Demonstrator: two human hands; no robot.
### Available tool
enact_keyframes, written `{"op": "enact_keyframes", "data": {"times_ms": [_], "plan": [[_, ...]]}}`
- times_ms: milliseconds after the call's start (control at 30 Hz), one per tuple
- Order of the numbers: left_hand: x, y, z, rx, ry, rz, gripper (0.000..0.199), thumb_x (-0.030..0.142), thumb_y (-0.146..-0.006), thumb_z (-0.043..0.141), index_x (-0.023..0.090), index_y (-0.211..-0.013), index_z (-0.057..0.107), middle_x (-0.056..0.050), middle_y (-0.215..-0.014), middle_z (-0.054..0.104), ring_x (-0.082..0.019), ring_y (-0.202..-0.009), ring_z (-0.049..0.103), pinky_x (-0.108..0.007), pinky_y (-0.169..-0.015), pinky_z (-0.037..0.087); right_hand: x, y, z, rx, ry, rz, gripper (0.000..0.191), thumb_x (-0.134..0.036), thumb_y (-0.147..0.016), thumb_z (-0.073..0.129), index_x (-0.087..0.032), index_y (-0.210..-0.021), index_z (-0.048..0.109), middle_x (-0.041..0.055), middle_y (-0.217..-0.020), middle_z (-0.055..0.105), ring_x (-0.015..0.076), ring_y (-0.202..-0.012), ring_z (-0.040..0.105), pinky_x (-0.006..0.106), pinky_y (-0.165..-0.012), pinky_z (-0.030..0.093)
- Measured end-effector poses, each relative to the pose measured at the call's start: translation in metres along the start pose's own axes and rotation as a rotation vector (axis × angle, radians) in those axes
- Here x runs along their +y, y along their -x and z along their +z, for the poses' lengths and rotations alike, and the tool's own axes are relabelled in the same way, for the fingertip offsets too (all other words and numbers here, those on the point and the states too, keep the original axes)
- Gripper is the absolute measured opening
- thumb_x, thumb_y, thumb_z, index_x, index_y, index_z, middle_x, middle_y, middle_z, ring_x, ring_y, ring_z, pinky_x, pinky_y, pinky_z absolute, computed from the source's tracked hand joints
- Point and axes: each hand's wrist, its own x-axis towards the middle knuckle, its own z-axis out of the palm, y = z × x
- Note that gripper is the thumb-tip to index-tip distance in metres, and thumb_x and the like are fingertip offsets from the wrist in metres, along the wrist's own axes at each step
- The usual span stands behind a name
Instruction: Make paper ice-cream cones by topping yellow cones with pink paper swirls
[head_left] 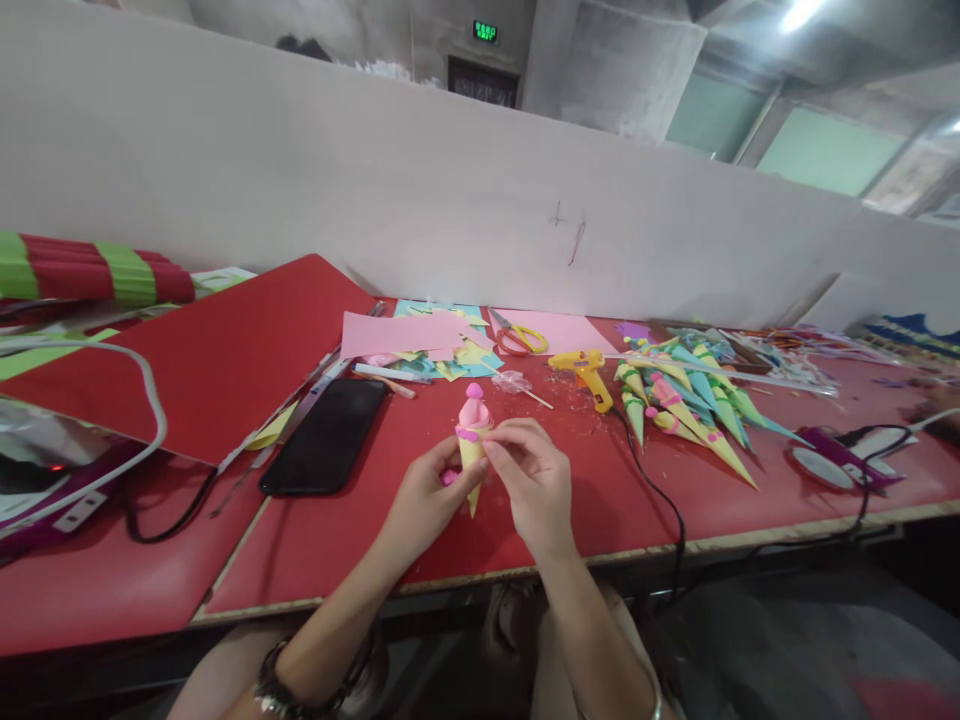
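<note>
A small yellow paper ice cream cone [471, 452] stands upright in front of me, tip down. It has a pink paper top, a magenta ball on the peak and a magenta trim around the rim. My left hand [429, 492] is closed around its left side, with a magenta bit [449, 477] showing by the fingers. My right hand [534, 478] is closed in a pinch against the cone's right side, just below the rim. What lies between those right fingertips is hidden.
A yellow glue gun [589, 377] lies to the right, its cord running off the table edge. Beyond it is a pile of paper cones [686, 400]. Scissors [517, 335] and pink paper [405, 335] lie behind. A black phone [326, 437] and red board [217, 350] are left.
</note>
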Motion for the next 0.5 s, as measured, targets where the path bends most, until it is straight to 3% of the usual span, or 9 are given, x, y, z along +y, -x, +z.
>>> {"op": "enact_keyframes", "data": {"times_ms": [300, 500], "plan": [[0.0015, 0.0023, 0.0011, 0.001, -0.056, 0.012, 0.023, 0.037, -0.072, 0.050, 0.015, -0.078, 0.053, 0.005, -0.054, 0.048, -0.009, -0.047, 0.043, -0.018, -0.045, 0.035, 0.0035, -0.0008, 0.0006, 0.022, 0.091, -0.027, 0.010, -0.023, -0.073, 0.059, -0.020, -0.081, 0.065, 0.0026, -0.085, 0.053, 0.0136, -0.078, 0.054, 0.026, -0.071, 0.048], [0.0022, 0.0025, 0.0009, 0.043, -0.080, 0.053, 0.018, 0.034, -0.071, 0.051, 0.016, -0.069, 0.052, 0.005, -0.055, 0.049, -0.009, -0.049, 0.041, -0.018, -0.047, 0.034, 0.0042, -0.0014, 0.0027, -0.008, -0.078, 0.116, 0.026, -0.022, -0.070, 0.061, -0.019, -0.096, 0.056, 0.0056, -0.099, 0.059, 0.0163, -0.093, 0.057, 0.030, -0.081, 0.048]]}}
